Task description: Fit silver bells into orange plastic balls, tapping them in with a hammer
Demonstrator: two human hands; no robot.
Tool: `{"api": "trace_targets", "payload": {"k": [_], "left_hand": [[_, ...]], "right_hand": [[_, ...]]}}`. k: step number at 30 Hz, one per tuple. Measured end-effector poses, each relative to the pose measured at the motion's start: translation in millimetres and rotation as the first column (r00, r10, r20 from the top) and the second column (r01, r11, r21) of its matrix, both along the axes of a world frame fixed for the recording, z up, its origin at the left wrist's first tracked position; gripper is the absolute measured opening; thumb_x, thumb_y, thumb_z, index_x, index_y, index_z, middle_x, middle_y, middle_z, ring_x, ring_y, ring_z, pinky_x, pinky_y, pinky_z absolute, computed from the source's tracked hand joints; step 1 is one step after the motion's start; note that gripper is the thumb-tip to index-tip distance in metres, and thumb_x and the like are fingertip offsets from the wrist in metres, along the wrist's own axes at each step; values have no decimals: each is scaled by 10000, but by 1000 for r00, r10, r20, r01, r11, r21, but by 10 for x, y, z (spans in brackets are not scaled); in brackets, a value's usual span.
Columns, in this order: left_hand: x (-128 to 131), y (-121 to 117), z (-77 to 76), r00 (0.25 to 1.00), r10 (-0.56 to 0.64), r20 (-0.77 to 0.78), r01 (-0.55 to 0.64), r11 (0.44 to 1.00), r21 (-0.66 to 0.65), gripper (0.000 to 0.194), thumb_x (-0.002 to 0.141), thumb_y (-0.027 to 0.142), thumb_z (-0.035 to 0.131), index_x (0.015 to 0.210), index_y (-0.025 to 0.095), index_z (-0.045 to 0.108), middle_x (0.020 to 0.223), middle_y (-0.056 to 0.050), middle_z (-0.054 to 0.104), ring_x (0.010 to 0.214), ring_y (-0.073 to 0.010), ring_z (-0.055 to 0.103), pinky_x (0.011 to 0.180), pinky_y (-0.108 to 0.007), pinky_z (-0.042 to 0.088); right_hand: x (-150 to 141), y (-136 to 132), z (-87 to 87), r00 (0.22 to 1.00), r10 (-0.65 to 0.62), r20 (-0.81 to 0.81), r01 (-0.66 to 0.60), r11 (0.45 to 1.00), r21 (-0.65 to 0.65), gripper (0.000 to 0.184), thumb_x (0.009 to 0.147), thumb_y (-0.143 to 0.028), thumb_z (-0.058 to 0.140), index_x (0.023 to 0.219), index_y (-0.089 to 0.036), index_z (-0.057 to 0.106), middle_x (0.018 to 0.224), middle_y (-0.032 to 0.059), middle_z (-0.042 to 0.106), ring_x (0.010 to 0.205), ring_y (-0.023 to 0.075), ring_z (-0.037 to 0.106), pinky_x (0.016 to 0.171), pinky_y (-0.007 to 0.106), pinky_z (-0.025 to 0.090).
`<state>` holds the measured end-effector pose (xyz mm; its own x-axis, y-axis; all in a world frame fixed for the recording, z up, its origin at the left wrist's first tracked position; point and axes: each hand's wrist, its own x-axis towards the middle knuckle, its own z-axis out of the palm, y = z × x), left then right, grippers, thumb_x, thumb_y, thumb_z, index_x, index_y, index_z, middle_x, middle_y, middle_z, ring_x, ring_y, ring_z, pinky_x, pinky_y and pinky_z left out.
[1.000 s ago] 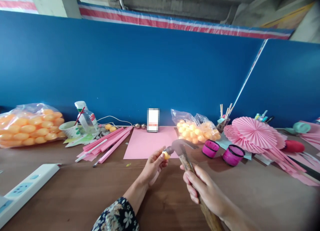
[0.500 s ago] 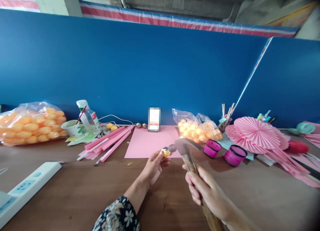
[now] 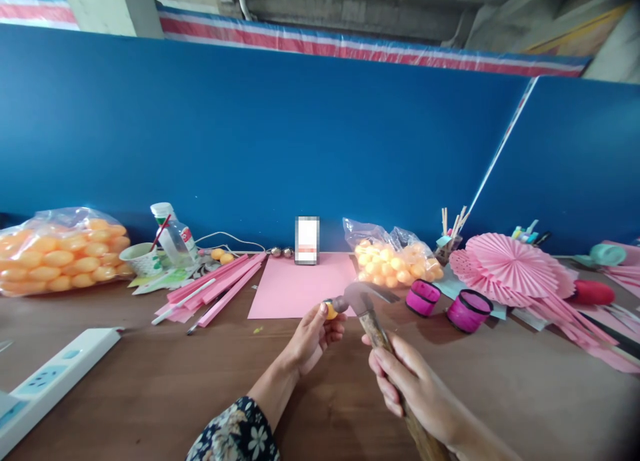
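Pinched between the thumb and fingers of my left hand (image 3: pixel 314 338) is a small yellow ball (image 3: pixel 331 310), partly hidden by the fingers and the hammer. My right hand (image 3: pixel 407 378) wraps round the wooden handle of a claw hammer (image 3: pixel 361 300). The hammer's round striking face points left and appears to touch the ball; its claw points right. Both hands are above the brown table, just in front of a pink paper sheet (image 3: pixel 295 284).
Bags of orange balls stand at left (image 3: pixel 60 258) and behind the hammer (image 3: pixel 395 264). Two magenta rings (image 3: pixel 469 311) and pink paper fans (image 3: pixel 515 268) lie at right. Pink strips (image 3: pixel 220 288), a cup (image 3: pixel 140 259), a bottle (image 3: pixel 175 238) and a power strip (image 3: pixel 55 381) are at left.
The hammer head has shifted slightly left and down, so it covers more of the ball. Both hands keep their hold.
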<state>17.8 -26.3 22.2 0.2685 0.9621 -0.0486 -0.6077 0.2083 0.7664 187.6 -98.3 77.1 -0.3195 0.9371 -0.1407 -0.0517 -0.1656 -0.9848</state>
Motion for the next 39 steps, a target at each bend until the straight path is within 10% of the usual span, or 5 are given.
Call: {"api": "trace_targets", "payload": {"k": [14, 21, 27, 39], "left_hand": [[-3, -10, -24, 996, -47, -78, 48, 999, 8, 487, 761, 562, 418, 762, 105, 584, 707, -84, 608, 554, -103, 531, 534, -225, 414], [-11, 33, -24, 998, 23, -55, -25, 999, -35, 436, 763, 519, 464, 894, 118, 579, 713, -67, 609, 550, -95, 530, 519, -217, 428], [-46, 106, -58, 964, 237, -122, -251, 961, -113, 363, 744, 466, 530, 824, 114, 575, 693, -59, 624, 533, -85, 539, 511, -199, 445], [-35, 75, -58, 963, 233, -134, -246, 965, -90, 366, 732, 466, 543, 827, 113, 566, 686, -59, 632, 531, -89, 546, 500, -200, 451]], "right_hand": [[18, -24, -24, 1000, -10, -15, 10, 1000, 23, 339, 824, -459, 452, 1058, -216, 413, 689, -46, 403, 437, 33, 334, 378, 169, 309], [266, 31, -54, 969, -91, 230, 63, 990, 126, 322, 839, -494, 374, 895, -196, 482, 694, -22, 479, 446, 58, 396, 390, 186, 334], [776, 107, -154, 671, -344, 657, 13, 892, 453, 274, 811, -403, 460, 1012, -227, 518, 952, 68, 615, 871, 232, 575, 732, 332, 429], [1349, 178, -468, 284, -425, 860, -249, 833, 494, 288, 819, -349, 410, 1038, -215, 541, 991, 79, 584, 881, 225, 574, 748, 335, 435]]}}
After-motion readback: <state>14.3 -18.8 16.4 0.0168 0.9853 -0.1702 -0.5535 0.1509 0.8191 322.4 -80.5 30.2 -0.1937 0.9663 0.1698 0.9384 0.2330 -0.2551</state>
